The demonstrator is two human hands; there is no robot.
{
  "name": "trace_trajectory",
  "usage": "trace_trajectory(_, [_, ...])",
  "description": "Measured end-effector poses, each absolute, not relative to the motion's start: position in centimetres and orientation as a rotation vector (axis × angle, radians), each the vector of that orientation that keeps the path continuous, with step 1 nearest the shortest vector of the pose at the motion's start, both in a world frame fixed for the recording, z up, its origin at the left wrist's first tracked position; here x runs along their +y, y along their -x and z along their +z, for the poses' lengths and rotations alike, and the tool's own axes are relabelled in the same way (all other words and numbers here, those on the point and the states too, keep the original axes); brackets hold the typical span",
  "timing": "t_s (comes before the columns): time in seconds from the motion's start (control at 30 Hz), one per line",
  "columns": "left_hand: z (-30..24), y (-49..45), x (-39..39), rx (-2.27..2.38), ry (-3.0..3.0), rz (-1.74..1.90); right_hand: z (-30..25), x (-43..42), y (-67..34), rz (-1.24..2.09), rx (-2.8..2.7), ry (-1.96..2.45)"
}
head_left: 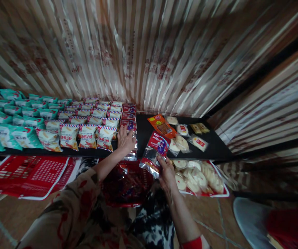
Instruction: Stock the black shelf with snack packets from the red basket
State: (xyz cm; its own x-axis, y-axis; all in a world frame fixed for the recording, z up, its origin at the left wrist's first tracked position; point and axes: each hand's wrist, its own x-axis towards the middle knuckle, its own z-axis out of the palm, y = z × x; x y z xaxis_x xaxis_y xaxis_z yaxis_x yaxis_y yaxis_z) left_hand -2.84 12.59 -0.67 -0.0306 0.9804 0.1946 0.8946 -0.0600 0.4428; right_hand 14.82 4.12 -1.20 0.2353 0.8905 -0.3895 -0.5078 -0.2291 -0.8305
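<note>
My right hand pinches the lower edge of a red and dark snack packet, which is tilted over the front edge of the black shelf. Flat on a column of similar red packets lies my left hand, its fingers apart and touching the packets. Left of that hand stand rows of white and red shrimp-snack bags. An orange packet lies just beyond the held one. Below, between my knees, a red basket holds more dark red packets, dimly lit.
Teal snack bags fill the shelf's left end. Round pale packs and yellow packs lie at right. Red baskets stand below left and below right, the latter holding round pale packs. Striped plastic sheeting hangs behind.
</note>
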Motion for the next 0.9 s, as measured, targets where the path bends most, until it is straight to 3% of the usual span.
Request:
trace_trajectory(0.33, [-2.0, 2.6, 16.6, 2.120, -2.042, 0.443, -1.6, 5.4, -14.9, 1.393, -0.456, 1.231])
trace_trajectory(0.63, [-3.2, 2.4, 15.4, 2.141, -2.057, 0.486, -1.6, 7.0, -13.6, 1.407, -0.487, 1.219])
trace_trajectory(0.9, [-2.6, 2.7, 15.0, 2.067, -2.145, 0.571, 0.3, 13.4, -12.9, 1.277, -0.670, 1.172])
